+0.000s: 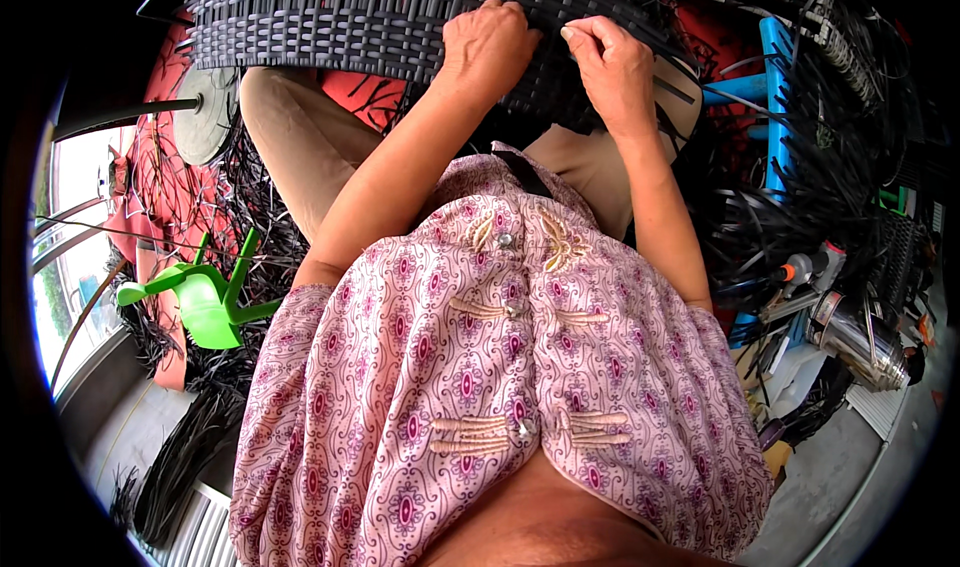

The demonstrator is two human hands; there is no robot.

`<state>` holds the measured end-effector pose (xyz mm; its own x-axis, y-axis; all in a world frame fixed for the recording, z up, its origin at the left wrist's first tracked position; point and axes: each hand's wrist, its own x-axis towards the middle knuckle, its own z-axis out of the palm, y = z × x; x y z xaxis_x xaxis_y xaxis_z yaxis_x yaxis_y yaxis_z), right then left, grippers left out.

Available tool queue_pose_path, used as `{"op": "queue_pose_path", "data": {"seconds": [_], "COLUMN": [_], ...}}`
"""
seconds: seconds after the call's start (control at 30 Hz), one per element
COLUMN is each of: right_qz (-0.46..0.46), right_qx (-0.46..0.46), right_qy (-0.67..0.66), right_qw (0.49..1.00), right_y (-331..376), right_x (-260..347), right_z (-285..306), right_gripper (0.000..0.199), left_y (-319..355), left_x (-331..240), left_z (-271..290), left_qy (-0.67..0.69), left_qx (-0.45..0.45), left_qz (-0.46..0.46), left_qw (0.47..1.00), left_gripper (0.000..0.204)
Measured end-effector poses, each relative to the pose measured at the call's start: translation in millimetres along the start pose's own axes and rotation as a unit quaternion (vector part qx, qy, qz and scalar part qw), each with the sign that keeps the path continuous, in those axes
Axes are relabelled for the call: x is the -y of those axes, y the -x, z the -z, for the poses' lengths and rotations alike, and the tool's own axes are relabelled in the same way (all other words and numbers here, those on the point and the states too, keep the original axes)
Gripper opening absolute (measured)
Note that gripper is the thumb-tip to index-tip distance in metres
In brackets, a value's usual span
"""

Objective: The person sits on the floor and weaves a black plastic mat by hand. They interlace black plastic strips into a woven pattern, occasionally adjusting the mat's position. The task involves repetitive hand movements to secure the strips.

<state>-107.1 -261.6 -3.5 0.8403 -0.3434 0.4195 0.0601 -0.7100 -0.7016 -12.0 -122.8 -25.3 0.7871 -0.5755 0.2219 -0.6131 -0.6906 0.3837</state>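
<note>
A dark grey woven wicker panel [320,17] of flat strips lies across my lap at the top of the view. My left hand [490,52] is closed in a fist against it, knuckles up, and its fingertips are hidden. A short way to the right, my right hand [612,72] is closed in a pinch, thumb against the curled index finger, in front of the weave. What either hand holds, if anything, cannot be made out. Dark shadow hides the part of the weave between and below my hands.
Heaps of loose black strips lie on the red floor covering [150,192] at both sides. A bright green plastic piece [208,302] is at left, near a round grey base [200,117]. A blue frame [775,107] and a metal cylinder [855,337] are at right.
</note>
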Motion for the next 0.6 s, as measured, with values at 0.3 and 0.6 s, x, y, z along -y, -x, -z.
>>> {"op": "queue_pose_path", "data": {"seconds": [0.3, 0.6], "right_qz": [-0.020, -0.002], "right_qx": [0.025, 0.070], "right_qy": [0.096, 0.175], "right_qw": [0.995, 0.982], "right_y": [6, -4], "right_x": [-9, 3], "right_z": [-16, -28], "right_gripper": [0.014, 0.019], "left_y": [4, 1], "left_x": [-5, 14], "left_z": [-6, -17], "left_qy": [0.040, 0.138], "left_qx": [-0.026, -0.046], "left_qz": [0.009, 0.007], "left_qw": [0.999, 0.989], "left_gripper": [0.025, 0.023]}}
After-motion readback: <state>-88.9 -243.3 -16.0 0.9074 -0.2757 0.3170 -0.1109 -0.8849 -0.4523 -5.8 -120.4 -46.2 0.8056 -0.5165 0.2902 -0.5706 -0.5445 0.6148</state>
